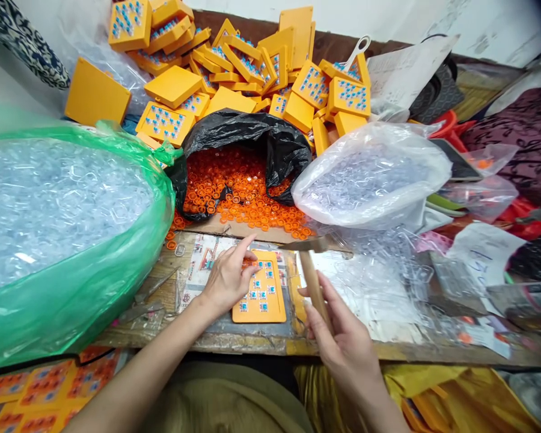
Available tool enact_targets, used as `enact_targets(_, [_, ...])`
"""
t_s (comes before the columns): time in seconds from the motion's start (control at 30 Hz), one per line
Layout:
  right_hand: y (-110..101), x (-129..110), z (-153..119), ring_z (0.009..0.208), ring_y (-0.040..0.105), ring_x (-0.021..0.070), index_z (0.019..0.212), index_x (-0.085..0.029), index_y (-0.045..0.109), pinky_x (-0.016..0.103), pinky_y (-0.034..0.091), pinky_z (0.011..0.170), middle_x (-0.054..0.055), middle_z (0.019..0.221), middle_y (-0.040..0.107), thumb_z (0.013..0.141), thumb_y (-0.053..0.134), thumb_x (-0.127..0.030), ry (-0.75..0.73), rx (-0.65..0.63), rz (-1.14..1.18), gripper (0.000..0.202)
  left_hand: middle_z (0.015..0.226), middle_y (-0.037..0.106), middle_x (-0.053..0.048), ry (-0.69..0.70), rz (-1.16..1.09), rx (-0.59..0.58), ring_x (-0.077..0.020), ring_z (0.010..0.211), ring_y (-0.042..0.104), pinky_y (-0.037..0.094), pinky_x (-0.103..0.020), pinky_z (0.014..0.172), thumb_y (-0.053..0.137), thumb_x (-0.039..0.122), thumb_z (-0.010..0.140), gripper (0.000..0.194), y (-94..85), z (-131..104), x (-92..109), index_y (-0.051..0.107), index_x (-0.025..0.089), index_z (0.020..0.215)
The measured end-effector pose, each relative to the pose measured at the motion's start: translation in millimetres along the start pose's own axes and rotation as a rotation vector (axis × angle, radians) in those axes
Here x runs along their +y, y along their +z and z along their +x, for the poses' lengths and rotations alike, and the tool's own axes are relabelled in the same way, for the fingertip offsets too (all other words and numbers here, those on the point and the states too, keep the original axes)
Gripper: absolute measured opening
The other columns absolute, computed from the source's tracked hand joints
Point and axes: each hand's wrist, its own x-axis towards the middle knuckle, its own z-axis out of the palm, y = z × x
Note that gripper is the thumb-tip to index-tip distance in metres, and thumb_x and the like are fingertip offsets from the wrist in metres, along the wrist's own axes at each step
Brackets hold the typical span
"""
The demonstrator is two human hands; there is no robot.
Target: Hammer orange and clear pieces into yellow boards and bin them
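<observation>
A yellow-orange plastic panel (270, 307) with small blue-centred pieces set in it lies on the bench. My left hand (228, 276) rests over its upper left part. The index finger points forward, while the thumb and other fingers curl together at the panel; a bit of orange shows there, but what they pinch is mostly hidden. Just right of the panel, my right hand (342, 328) grips a hammer (314, 276) by its wooden handle. The dark hammer head is raised above the bench near the panel's top right corner.
Behind the panel, loose orange rings (252, 210) spill from a black bag (247, 123). A green bag (162, 222) and a white bag (419, 153) of clear plastic pieces flank it. Yellow cases (174, 87) pile up at the back. Clear plastic parts lie at right.
</observation>
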Motion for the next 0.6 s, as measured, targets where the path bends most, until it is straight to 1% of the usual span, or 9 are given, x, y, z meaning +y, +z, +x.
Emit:
enact_targets(0.07, [0,-3,-1,0.105,0.067,0.0239,0.145,-0.027,0.041,0.04,0.055,0.089,0.01,0.127,0.064,0.093,0.05,-0.021,-0.166,-0.1,-0.134,0.053,0.094,0.071,-0.007,-0.055,-0.052,0.009,-0.0219,0.091,0.066,0.049,-0.04,0.09,0.057,0.014,0.082,0.056,1.9,-1,1,0.042,0.014,0.136])
enact_targets(0.1, [1,-6,-1,0.11,0.065,0.0231,0.146,-0.029,0.039,0.039,0.054,0.092,0.009,0.129,0.063,0.093,0.049,-0.017,-0.245,-0.129,-0.179,0.055,0.094,0.072,-0.007,-0.083,-0.08,0.015,-0.0215,0.092,0.066,0.049,-0.04,0.09,0.058,0.014,0.081,0.058,2.5,-2,1,0.041,0.014,0.137])
enact_targets(0.17, [3,-11,1,0.113,0.063,0.0208,0.148,-0.033,0.032,0.037,0.053,0.094,0.007,0.131,0.061,0.093,0.047,-0.01,-0.359,-0.128,-0.216,0.062,0.093,0.072,-0.007,-0.135,-0.135,0.026,-0.0206,0.091,0.067,0.05,-0.039,0.09,0.059,0.013,0.08,0.061,3.4,-2,1,0.04,0.014,0.138])
enact_targets(0.23, [5,-16,4,0.11,0.064,0.0197,0.149,-0.035,0.028,0.036,0.053,0.092,0.007,0.129,0.062,0.093,0.046,-0.007,-0.407,-0.098,-0.22,0.065,0.093,0.072,-0.006,-0.169,-0.166,0.043,-0.0201,0.091,0.067,0.05,-0.038,0.091,0.06,0.012,0.079,0.064,4.4,-1,0,0.04,0.015,0.139])
enact_targets(0.3, [7,-19,6,0.104,0.066,0.0202,0.149,-0.034,0.029,0.035,0.056,0.086,0.008,0.122,0.065,0.094,0.044,-0.008,-0.401,-0.132,-0.254,0.063,0.093,0.073,-0.006,-0.179,-0.172,0.053,-0.02,0.091,0.068,0.05,-0.039,0.091,0.06,0.01,0.078,0.064,5.7,0,-3,0.04,0.016,0.139])
enact_targets(0.37, [7,-19,8,0.098,0.069,0.0209,0.148,-0.032,0.031,0.034,0.058,0.079,0.008,0.114,0.068,0.095,0.042,-0.011,-0.349,-0.211,-0.301,0.059,0.093,0.073,-0.006,-0.18,-0.16,0.051,-0.0202,0.092,0.068,0.05,-0.04,0.092,0.06,0.009,0.078,0.064,6.9,1,-4,0.041,0.017,0.138])
enact_targets(0.43, [7,-17,9,0.098,0.069,0.0206,0.148,-0.032,0.033,0.033,0.058,0.077,0.008,0.113,0.069,0.095,0.041,-0.013,-0.311,-0.239,-0.297,0.057,0.092,0.073,-0.006,-0.188,-0.146,0.047,-0.0207,0.093,0.068,0.051,-0.041,0.092,0.06,0.009,0.078,0.063,7.1,0,-5,0.042,0.017,0.138])
enact_targets(0.53, [8,-16,8,0.107,0.066,0.0207,0.147,-0.034,0.035,0.035,0.055,0.088,0.006,0.125,0.064,0.094,0.045,-0.014,-0.329,-0.126,-0.192,0.058,0.092,0.073,-0.006,-0.196,-0.135,0.04,-0.0211,0.093,0.068,0.052,-0.04,0.091,0.064,0.012,0.077,0.065,3.3,-1,-3,0.042,0.017,0.138])
enact_targets(0.6, [9,-15,7,0.108,0.065,0.022,0.145,-0.033,0.04,0.038,0.053,0.092,0.006,0.129,0.062,0.093,0.05,-0.017,-0.269,-0.02,-0.112,0.055,0.097,0.073,-0.008,-0.16,-0.075,0.032,-0.0208,0.091,0.068,0.054,-0.037,0.086,0.066,0.016,0.078,0.06,-1.6,4,-2,0.047,0.015,0.135])
